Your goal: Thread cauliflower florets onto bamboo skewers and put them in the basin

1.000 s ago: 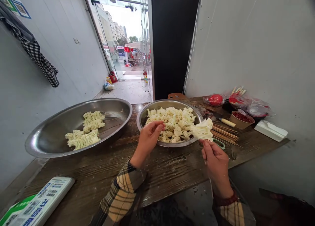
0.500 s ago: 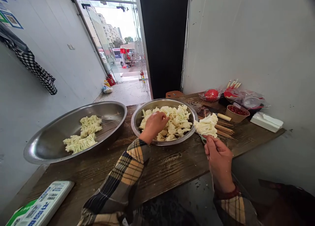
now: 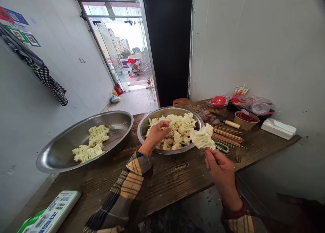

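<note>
My right hand (image 3: pixel 220 165) pinches the lower end of a thin skewer, mostly hidden, with pale cauliflower florets (image 3: pixel 203 137) bunched on it. This bunch sits at the right rim of a round steel bowl (image 3: pixel 141 138) heaped with loose cauliflower pieces (image 3: pixel 181 129). Over the bowl's left side, my left hand (image 3: pixel 156 136) has its fingers curled, thumb and forefinger closed around a pale cauliflower floret, partly hidden by the fingers. At left, a big oval steel basin (image 3: pixel 61 158) holds two bunches of cauliflower (image 3: pixel 88 152).
Behind my right hand lie green-handled scissors (image 3: pixel 222 147), bare bamboo skewers (image 3: pixel 225 135) and a knife with a wooden handle (image 3: pixel 232 124). A paper tub of red contents (image 3: pixel 245 121) and a tissue pack (image 3: pixel 278 128) are farther right. A white-and-green box (image 3: pixel 52 212) lies front left.
The view has tilted up slightly. My right hand has brought the skewered cauliflower left to the bowl's rim, uncovering the scissors. My left hand has shifted slightly left over the bowl.
</note>
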